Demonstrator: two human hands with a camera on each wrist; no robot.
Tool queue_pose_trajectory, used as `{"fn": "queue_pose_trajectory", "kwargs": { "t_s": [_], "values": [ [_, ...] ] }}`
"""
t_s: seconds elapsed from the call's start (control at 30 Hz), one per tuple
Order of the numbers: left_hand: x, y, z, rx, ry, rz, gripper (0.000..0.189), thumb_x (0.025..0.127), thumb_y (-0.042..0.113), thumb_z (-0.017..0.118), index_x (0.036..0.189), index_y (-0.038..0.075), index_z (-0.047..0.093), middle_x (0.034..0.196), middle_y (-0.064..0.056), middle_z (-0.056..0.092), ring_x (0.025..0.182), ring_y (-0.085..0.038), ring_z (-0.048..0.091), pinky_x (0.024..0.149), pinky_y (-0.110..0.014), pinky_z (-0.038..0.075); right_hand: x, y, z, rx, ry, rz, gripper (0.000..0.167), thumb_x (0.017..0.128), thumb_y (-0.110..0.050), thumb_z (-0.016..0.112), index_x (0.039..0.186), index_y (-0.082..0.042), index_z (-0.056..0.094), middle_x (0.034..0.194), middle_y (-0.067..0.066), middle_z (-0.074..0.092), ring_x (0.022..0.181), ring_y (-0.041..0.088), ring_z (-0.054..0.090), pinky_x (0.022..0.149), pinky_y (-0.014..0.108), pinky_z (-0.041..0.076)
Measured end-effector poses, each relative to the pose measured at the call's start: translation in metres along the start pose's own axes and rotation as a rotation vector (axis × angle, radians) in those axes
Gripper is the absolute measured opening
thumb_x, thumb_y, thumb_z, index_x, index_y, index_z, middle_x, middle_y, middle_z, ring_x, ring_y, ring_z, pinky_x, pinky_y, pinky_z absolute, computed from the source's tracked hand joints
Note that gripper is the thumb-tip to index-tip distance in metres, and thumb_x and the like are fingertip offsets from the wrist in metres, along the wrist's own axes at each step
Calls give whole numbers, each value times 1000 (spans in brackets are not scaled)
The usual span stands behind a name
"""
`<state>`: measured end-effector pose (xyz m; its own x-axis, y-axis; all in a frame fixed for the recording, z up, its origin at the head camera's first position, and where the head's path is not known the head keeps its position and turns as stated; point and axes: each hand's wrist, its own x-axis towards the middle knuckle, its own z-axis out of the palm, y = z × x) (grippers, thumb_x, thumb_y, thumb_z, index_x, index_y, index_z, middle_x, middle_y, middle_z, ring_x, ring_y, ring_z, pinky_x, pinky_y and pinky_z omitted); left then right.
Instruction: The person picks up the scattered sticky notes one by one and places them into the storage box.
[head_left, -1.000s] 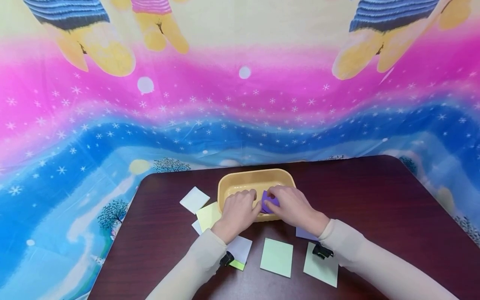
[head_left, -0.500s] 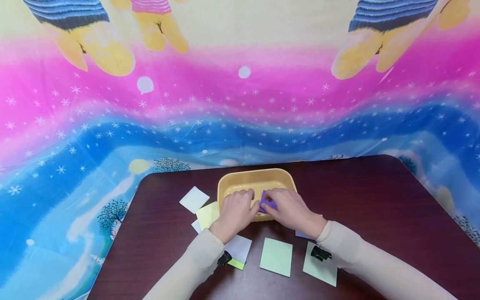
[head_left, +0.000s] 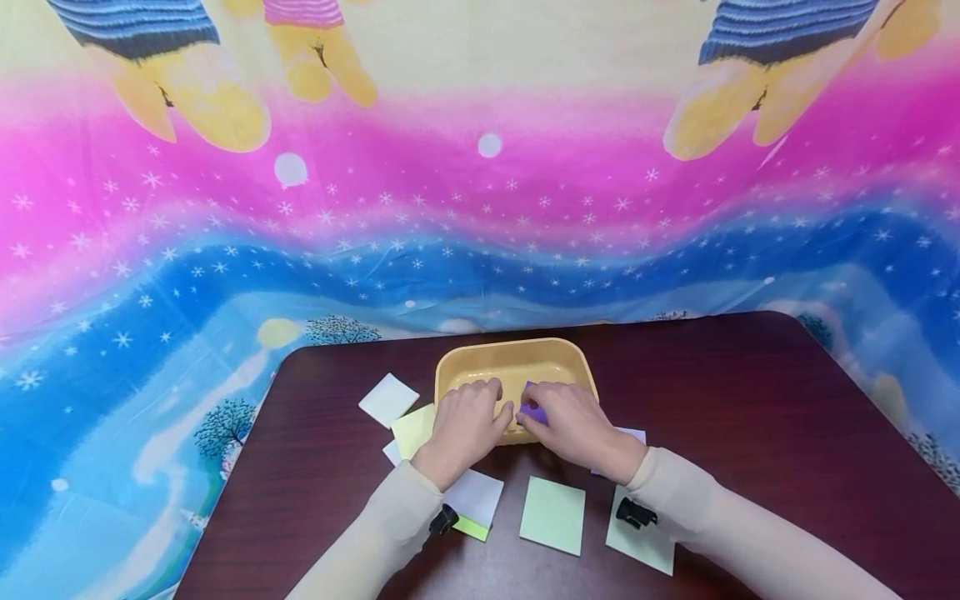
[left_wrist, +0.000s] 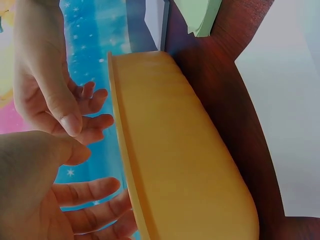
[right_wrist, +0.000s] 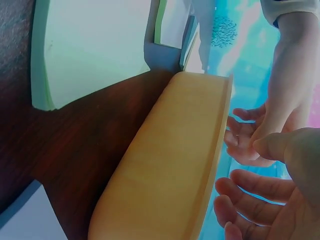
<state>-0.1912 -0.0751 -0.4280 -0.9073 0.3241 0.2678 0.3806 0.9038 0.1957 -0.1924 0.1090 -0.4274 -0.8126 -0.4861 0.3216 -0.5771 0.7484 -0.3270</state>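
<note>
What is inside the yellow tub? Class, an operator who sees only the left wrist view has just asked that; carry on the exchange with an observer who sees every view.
Observer: From the head view, a purple piece shows within the rim of the yellow tub, partly hidden by the right hand.
Operator: My picture doesn't reach past the tub's left end. Does anything lie there?
Observer: Yes, a white square lies on the table, just apart from the tub.
Operator: And on the near side, by the left sleeve?
Observer: A lavender square lies there, with a bright green edge showing from under it.
</note>
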Motion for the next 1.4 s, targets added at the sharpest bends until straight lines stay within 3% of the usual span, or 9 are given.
{"fn": "queue_pose_trajectory", "kwargs": {
  "t_s": [0.3,0.9,1.1,1.27,1.4],
  "values": [
    [-3,-7,2,-1,19,-20,24,95,34,65,94,11,69,78,-3,69,66,-23,65,55,-32,47,1,-1,3,6,5,12,16,89,-27,76,94,-12,72,78,-3,69,66,7,57,57,22,44],
    [-10,-20,-8,10,49,-54,26,95,35,66,96,9,69,76,-4,68,60,-20,62,51,-29,44,7,-9,13,-5,8,-2,18,87,-27,78,93,-10,75,79,-1,71,66,10,59,59,26,45],
    [-11,-25,-14,-8,54,-67,27,95,35,66,98,8,69,78,-6,70,59,-21,61,51,-29,44,9,-13,14,-10,-14,9,17,88,-29,77,93,-12,75,76,-3,69,65,7,53,56,25,41],
    [-12,-31,-22,-35,76,-102,24,95,33,67,96,9,70,85,-8,74,65,-25,66,54,-36,49,10,-17,14,-17,-21,17,19,90,-30,76,97,-13,75,81,-2,71,68,7,58,56,26,43],
    [-14,-34,-26,-52,76,-124,24,95,32,67,95,9,70,81,-8,72,64,-24,64,53,-36,48,10,-20,16,-18,-17,24,18,89,-30,76,97,-14,75,84,-3,73,71,8,61,57,26,45]
  ]
}}
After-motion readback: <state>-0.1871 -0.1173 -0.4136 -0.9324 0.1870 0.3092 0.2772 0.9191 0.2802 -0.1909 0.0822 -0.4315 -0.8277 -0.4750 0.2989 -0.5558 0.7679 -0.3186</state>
